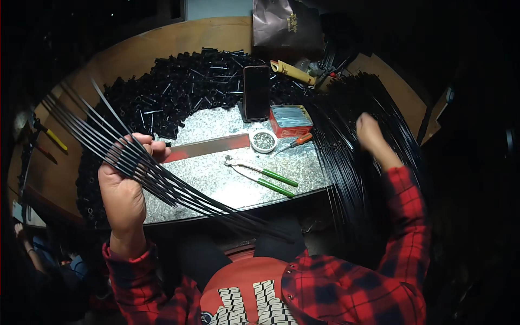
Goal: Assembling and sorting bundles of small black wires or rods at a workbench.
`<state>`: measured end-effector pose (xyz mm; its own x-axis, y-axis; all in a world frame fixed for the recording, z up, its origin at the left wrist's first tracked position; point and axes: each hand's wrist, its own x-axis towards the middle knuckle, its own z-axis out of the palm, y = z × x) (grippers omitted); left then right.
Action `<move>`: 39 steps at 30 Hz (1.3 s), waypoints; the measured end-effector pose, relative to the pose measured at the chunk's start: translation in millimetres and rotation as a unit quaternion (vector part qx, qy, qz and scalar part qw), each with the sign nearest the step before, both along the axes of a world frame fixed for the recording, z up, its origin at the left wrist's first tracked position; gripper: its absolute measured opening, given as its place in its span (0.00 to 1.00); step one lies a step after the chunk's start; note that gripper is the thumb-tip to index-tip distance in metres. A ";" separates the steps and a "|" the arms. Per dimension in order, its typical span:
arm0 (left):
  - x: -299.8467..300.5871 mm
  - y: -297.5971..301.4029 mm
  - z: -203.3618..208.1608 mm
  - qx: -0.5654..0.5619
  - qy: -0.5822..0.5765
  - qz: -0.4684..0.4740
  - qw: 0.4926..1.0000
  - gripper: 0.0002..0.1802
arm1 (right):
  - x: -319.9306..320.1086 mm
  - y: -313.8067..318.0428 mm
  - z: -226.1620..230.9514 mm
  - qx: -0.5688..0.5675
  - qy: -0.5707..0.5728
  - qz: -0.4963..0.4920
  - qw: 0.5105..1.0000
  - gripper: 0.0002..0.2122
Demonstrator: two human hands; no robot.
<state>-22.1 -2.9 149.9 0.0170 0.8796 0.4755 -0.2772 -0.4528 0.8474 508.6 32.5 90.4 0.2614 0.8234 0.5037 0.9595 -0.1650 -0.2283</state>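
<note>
My left hand [123, 189] is raised over the left of the worktop, its fingers closed round a fan of long thin black ribs [187, 189]. They cross from upper left to lower right, spread apart beyond the fist. A small dark tip shows by the fingertips. At the right, my right hand [371, 134] is closed and slightly blurred above a large heap of similar black ribs [344, 173]. Whatever its fingers may hold is hidden. Between the hands lie green-handled pliers [265, 176] and a flat metal bar [208, 147].
A big mound of small black parts [184, 86] covers the back left. A phone [256, 93] stands upright near a red box of pale strips [291, 122], a white dish of small metal pieces [264, 141] and an orange-handled screwdriver [301, 140]. A paper bag [284, 30] stands behind.
</note>
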 end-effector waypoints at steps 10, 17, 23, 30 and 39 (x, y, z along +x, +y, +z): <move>23.2 6.9 11.4 -0.022 0.049 -0.043 0.998 0.09 | -215.9 -59.4 18.4 -0.321 0.273 0.386 0.821 0.20; 34.3 58.1 28.3 0.040 0.218 -0.112 0.969 0.07 | -288.3 -81.4 13.8 -0.385 0.514 0.471 0.604 0.12; 20.8 87.1 -2.8 0.311 0.250 -0.058 0.915 0.10 | -304.3 -73.9 -25.5 -0.281 0.323 0.463 0.776 0.13; 11.6 36.1 -94.6 0.178 0.365 -0.122 0.906 0.17 | -302.6 -84.6 -119.1 -0.376 0.285 0.465 0.749 0.16; 9.2 -6.4 -125.2 0.213 0.654 -0.084 0.721 0.51 | -304.7 -55.2 -202.3 -0.498 0.144 0.412 0.749 0.18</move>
<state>-12.9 -9.3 24.7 0.7851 0.5919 0.1821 0.5515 -0.8021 0.2292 203.9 -22.7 -111.9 -0.5633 0.6943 -0.4480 0.7635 0.2299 -0.6035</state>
